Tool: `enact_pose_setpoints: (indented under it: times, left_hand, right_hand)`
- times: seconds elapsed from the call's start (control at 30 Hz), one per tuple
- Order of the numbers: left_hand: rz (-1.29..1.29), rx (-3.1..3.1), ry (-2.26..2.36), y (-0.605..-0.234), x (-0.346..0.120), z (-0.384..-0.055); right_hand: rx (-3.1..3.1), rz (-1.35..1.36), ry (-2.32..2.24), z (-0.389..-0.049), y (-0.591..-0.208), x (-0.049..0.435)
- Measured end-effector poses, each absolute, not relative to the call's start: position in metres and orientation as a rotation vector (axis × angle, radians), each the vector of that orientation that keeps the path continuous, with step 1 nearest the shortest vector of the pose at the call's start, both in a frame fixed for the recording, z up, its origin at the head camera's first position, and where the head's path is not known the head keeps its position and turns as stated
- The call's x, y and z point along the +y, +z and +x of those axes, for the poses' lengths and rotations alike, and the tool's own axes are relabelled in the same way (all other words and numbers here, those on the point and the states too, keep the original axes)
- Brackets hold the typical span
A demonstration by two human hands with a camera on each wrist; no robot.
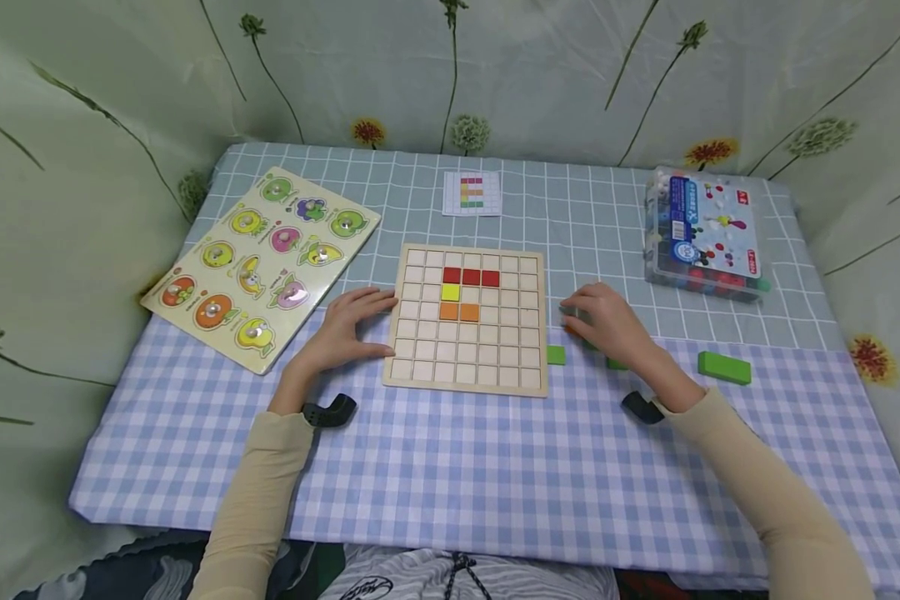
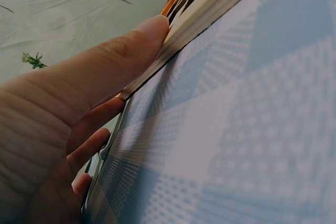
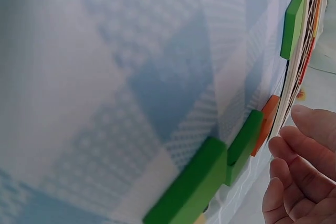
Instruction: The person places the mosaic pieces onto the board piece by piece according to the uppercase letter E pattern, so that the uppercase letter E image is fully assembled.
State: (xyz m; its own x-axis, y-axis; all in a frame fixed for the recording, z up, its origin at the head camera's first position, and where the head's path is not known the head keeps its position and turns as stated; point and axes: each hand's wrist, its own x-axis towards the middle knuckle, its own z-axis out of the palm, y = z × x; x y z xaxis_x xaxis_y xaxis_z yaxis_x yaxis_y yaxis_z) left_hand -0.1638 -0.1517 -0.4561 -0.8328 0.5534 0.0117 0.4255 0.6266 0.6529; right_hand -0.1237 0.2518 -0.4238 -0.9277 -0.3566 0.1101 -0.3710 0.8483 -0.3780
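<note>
My left hand (image 1: 352, 325) rests against the left edge of a wooden grid board (image 1: 465, 379), its thumb and fingertips touching the frame. Three red tiles (image 1: 472, 277), one yellow tile (image 1: 451, 292) and two orange tiles (image 1: 459, 312) lie in the board's squares. To the right of the board, my right hand (image 1: 603, 321) hovers low beside a loose orange tile (image 3: 269, 121). Its fingers are loosely bent, and nothing shows between them in the right wrist view. Green tiles (image 3: 244, 148) lie around it, one of them (image 1: 556, 355) right at the board's edge.
Behind the board lies a small pattern card (image 1: 472, 194) with coloured squares. A fruit knob puzzle (image 1: 262, 267) is at the left. A clear plastic box (image 1: 705, 233) of small parts stands at the back right, and a green block (image 1: 724, 367) lies beyond the right forearm.
</note>
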Motion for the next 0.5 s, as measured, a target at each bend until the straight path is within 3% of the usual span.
enact_pose_setpoints:
  times: [0.5]
  left_hand:
    - [0.78,2.643,1.0,-0.4539,-0.1505,-0.1638]
  right_hand:
    - [-3.006,0.547,0.62,-0.1171,-0.4236,0.2553]
